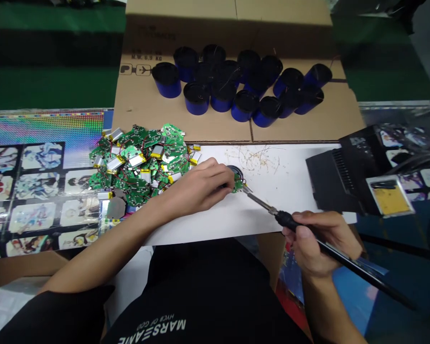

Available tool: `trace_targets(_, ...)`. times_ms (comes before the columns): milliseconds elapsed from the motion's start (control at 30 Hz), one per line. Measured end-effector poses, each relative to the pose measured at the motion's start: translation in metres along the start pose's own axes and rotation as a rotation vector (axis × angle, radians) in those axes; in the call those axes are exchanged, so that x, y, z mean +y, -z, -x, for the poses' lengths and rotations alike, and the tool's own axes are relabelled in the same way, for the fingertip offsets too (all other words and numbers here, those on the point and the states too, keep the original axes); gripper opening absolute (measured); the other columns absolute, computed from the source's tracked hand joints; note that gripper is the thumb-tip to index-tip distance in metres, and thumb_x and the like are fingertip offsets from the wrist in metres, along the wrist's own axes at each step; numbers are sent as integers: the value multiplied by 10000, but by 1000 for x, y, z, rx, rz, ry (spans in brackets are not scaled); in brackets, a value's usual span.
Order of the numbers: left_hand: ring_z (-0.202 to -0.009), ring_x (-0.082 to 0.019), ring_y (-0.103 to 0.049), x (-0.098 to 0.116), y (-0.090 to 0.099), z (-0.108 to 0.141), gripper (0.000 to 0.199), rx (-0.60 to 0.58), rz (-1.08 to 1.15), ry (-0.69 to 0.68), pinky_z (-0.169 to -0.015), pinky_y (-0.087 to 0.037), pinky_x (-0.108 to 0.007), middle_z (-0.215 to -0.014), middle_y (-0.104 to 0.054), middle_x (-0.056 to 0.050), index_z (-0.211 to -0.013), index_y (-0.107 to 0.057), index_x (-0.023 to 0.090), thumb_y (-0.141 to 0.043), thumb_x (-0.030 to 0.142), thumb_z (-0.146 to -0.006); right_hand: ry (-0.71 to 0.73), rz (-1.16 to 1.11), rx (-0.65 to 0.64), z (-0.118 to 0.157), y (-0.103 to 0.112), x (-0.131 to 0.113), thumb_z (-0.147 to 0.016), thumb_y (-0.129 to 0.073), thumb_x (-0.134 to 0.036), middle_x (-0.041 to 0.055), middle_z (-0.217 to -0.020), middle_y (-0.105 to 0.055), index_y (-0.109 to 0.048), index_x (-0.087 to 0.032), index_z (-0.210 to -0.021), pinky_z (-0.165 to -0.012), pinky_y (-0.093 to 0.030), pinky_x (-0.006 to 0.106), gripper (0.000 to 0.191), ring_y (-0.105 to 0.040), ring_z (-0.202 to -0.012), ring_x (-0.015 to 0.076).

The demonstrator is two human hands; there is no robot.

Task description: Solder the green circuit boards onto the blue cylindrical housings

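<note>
My left hand pinches a small green circuit board against a round black speaker on a white board. My right hand grips a black-handled soldering iron, whose metal tip rests at the circuit board's right edge. Thin wires run from a heap of green circuit boards with attached yellow-and-silver pouch batteries, which lies just beyond my left wrist.
Several blue cylinders with black tops stand on a cardboard sheet beyond the white board. A black soldering station and a yellow sponge tray sit at right. Wire clippings litter the white board. Printed illustrated sheets lie at left.
</note>
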State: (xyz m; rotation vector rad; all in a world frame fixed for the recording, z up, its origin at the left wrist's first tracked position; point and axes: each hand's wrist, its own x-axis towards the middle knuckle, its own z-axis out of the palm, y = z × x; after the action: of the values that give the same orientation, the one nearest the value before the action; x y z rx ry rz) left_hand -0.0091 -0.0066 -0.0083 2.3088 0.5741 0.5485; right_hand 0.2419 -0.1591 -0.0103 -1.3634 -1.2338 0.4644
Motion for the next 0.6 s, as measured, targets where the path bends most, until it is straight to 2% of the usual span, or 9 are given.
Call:
trace_targets(100,-1035,-226,-579,1,1,0,188,-15,-7,5,-949,-478,-370,-1132,-729,-81,-1092,-647,199,-468,241,-1127,-45,117,-78,8,8,4,-875,-831,-239,-1,-746,-772,-773,-215,-998,-374,-534,237,138,-703,-464,151)
trace_targets(267,-1030,-227,-577,1,1,0,183,-13,-15,-4,-951,-477,-364,-1130,-732,-79,-1093,-648,197,-475,246,-1128,-96,165,-166,11,9,11,-880,-829,-293,-2,-760,-781,-764,-222,-1040,-449,-596,258,186,-705,-499,152)
trace_targets(600,-1029,-230,-585,1,-4,1,169,22,-30,5,-964,-486,-369,-1119,-736,-79,-1060,-638,199,-482,239,-1114,-10,187,-216,0,3,4,-870,-799,-241,2,-811,-797,-771,-235,-1025,-422,-556,231,158,-701,-491,139)
